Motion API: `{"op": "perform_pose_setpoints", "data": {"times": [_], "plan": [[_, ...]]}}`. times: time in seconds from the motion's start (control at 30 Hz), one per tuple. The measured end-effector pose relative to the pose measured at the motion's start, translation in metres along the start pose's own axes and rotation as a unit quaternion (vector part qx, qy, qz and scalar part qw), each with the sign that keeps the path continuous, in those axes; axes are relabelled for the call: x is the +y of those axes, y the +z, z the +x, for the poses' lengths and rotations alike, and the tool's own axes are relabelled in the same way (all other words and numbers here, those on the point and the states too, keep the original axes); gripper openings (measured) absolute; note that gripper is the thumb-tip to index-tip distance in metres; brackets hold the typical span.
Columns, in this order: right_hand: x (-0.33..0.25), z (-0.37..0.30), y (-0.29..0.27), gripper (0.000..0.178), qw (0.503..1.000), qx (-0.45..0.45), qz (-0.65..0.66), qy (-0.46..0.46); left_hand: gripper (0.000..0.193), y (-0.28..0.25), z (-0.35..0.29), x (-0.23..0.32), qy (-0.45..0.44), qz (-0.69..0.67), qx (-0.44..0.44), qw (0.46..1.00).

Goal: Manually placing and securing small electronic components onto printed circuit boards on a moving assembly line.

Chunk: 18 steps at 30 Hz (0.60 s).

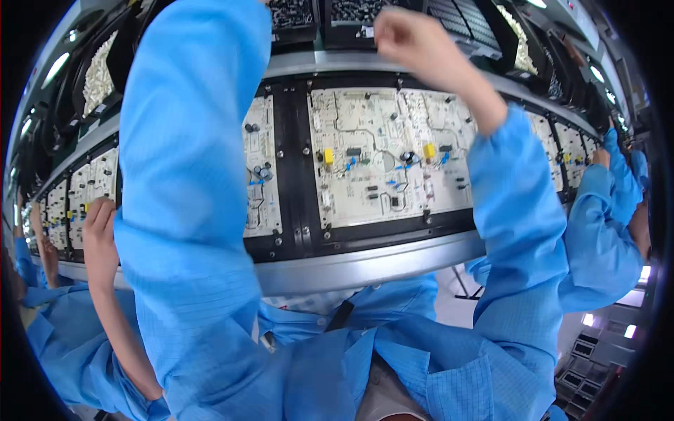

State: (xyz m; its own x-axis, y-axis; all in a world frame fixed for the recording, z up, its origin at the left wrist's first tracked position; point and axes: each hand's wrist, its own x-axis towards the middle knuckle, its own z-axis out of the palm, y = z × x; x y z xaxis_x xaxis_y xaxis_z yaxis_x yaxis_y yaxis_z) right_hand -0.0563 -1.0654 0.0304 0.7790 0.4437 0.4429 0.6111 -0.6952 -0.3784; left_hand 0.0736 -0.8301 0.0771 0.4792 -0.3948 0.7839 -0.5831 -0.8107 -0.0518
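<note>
My right hand [415,48] is raised over the far rail, beside the front of a black bin [344,36] of small dark parts. Its fingers are curled together and slightly blurred; whatever may be in them cannot be made out. My left sleeve [193,154] stretches up past the top edge of the picture, so that hand is out of sight. Below and between my arms lies a pale circuit board [379,193] in a black frame, carrying yellow blocks, black capacitors and blue parts. My left arm partly covers another board [263,210].
A metal rail [365,268] runs along the near side of the line. More bins stand behind, one with white parts [98,77]. At left a co-worker's hand [102,235] is close to my sleeve; another co-worker's hand [602,157] is at far right.
</note>
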Motion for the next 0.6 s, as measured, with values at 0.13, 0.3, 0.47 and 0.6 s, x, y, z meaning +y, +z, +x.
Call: {"op": "perform_pose_setpoints", "data": {"times": [0.13, 0.3, 0.47, 0.6], "plan": [[-0.007, -0.064, -0.011, 0.012, 0.985, -0.113, 0.053, 0.117, 0.021, 0.057, 0.009, 0.02, -0.071, 0.029, -0.069, 0.995], [-0.01, -0.069, -0.01, 0.012, 0.98, -0.171, 0.007, 0.096, 0.027, 0.046, 0.016, 0.011, 0.035, 0.114, -0.131, 0.984], [-0.003, -0.065, -0.006, 0.011, 0.979, -0.196, -0.007, 0.06, 0.028, 0.029, 0.018, 0.011, 0.063, 0.09, -0.161, 0.981], [-0.001, -0.067, -0.005, 0.012, 0.971, -0.205, 0.001, 0.125, 0.027, 0.036, 0.024, 0.004, 0.042, 0.021, -0.131, 0.99]]}}
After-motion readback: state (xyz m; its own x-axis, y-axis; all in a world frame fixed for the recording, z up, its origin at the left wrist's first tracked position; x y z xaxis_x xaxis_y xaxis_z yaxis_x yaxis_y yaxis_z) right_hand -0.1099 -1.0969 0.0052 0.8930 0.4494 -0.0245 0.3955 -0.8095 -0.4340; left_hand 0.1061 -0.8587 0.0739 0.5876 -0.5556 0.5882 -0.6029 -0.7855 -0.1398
